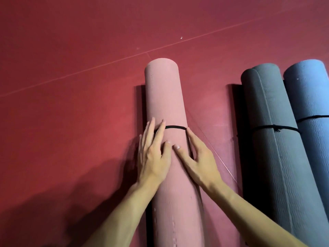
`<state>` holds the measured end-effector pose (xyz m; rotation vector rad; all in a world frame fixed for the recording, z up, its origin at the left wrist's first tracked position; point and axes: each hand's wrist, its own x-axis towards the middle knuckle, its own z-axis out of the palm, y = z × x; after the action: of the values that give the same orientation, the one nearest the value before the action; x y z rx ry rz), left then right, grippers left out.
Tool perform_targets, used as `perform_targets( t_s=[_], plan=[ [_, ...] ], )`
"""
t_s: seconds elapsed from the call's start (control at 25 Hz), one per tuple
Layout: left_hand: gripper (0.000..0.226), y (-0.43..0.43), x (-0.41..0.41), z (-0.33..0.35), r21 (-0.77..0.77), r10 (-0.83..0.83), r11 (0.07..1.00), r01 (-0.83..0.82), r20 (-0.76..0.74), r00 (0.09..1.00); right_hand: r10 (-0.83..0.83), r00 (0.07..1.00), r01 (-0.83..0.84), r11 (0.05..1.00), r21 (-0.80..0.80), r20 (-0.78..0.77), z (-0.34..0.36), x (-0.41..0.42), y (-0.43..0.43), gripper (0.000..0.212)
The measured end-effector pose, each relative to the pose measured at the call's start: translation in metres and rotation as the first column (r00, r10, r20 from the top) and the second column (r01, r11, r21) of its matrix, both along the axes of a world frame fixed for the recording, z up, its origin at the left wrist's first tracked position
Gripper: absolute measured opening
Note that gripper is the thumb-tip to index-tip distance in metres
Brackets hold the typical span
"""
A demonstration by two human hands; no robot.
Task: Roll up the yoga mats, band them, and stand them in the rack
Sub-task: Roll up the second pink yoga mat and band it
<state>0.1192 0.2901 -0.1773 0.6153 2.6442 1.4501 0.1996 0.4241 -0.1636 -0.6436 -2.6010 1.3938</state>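
A rolled pink yoga mat (165, 97) lies on the red floor, running away from me. A thin black band (175, 128) crosses it about halfway along. My left hand (154, 154) lies on the roll's left side with straight fingers, two fingertips over the band's left end. My right hand (197, 157) rests on the right side, its fingers along the band where it drops down the roll's flank, thumb pressing the top of the mat. Both thumbs nearly meet on the roll.
To the right lie a rolled grey mat (272, 143) and a rolled blue mat (313, 97), each with a black band around it. The red floor (71, 104) stretches left and beyond, with thin seam lines. No rack is in view.
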Motion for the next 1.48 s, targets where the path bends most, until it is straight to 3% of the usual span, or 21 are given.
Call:
perform_targets(
  t_s=[0.12,0.16,0.24,0.32,0.4,0.56,0.68,0.72,0.88,0.96,1.04,1.16,1.24,1.36,1.4,1.48],
  plan=[
    [0.062,0.012,-0.009,0.016,-0.300,-0.161,0.948,0.107,-0.161,0.974,0.095,0.993,-0.095,0.995,-0.002,-0.077,0.000,-0.002,0.002,0.051],
    [0.062,0.016,-0.011,0.018,-0.383,-0.193,0.917,0.110,-0.186,0.963,0.043,0.992,-0.047,0.998,-0.033,-0.118,-0.003,-0.010,0.006,0.045],
    [0.063,0.019,-0.010,0.014,-0.457,-0.219,0.885,0.090,-0.238,0.946,-0.073,0.995,0.067,0.994,-0.086,-0.071,-0.003,-0.030,0.014,0.053],
    [0.062,0.014,-0.008,0.009,-0.439,-0.184,0.898,0.042,-0.285,0.941,0.000,0.997,0.014,0.987,-0.162,0.083,0.000,-0.044,0.013,0.067],
    [0.057,0.007,-0.007,0.007,-0.371,-0.129,0.929,0.004,-0.315,0.940,0.108,0.984,-0.075,0.973,-0.220,0.141,0.000,-0.044,0.005,0.065],
    [0.042,-0.006,-0.004,0.007,-0.248,-0.074,0.969,-0.025,-0.382,0.921,-0.033,0.995,0.057,0.963,-0.263,0.093,0.000,-0.019,-0.014,0.050],
    [0.040,-0.011,-0.007,0.005,-0.178,-0.052,0.984,-0.026,-0.420,0.906,-0.061,0.996,0.073,0.977,-0.200,0.068,0.008,-0.006,-0.011,0.041],
    [0.044,-0.009,-0.011,0.006,-0.166,-0.038,0.986,-0.028,-0.379,0.925,-0.085,0.994,0.096,0.980,-0.177,0.065,0.012,-0.010,-0.004,0.039],
    [0.063,0.001,-0.014,0.006,-0.286,0.003,0.958,-0.024,-0.075,0.997,-0.140,0.984,0.144,0.989,-0.030,0.114,0.025,-0.044,0.015,0.068],
    [0.061,-0.002,-0.008,0.001,-0.240,0.016,0.970,-0.031,-0.063,0.998,-0.144,0.984,0.145,0.989,-0.002,0.104,0.023,-0.042,0.012,0.069],
    [0.056,-0.009,-0.003,-0.002,-0.163,0.036,0.985,-0.048,-0.079,0.996,-0.213,0.970,0.222,0.972,-0.072,0.117,0.020,-0.031,0.012,0.061],
    [0.056,-0.010,0.009,-0.002,-0.179,0.019,0.983,-0.042,-0.129,0.991,-0.266,0.960,0.271,0.962,-0.044,0.084,0.019,-0.040,0.017,0.047],
    [0.058,-0.003,0.017,0.004,-0.188,-0.016,0.982,-0.007,-0.122,0.992,-0.205,0.976,0.209,0.976,-0.054,0.077,0.020,-0.059,0.017,0.057],
    [0.059,0.005,0.006,0.014,-0.004,0.108,0.994,-0.108,0.078,0.991,-0.020,0.995,0.033,0.990,-0.136,0.098,0.019,-0.070,-0.008,0.077],
    [0.056,0.007,-0.005,0.017,0.033,0.196,0.978,-0.206,0.193,0.962,-0.004,0.994,0.017,0.993,-0.116,0.113,0.016,-0.066,-0.015,0.079],
    [0.056,0.009,-0.026,0.019,-0.046,0.310,0.944,-0.327,0.466,0.829,-0.008,0.989,0.021,0.996,-0.090,0.147,0.010,-0.052,-0.023,0.082]
  ],
)
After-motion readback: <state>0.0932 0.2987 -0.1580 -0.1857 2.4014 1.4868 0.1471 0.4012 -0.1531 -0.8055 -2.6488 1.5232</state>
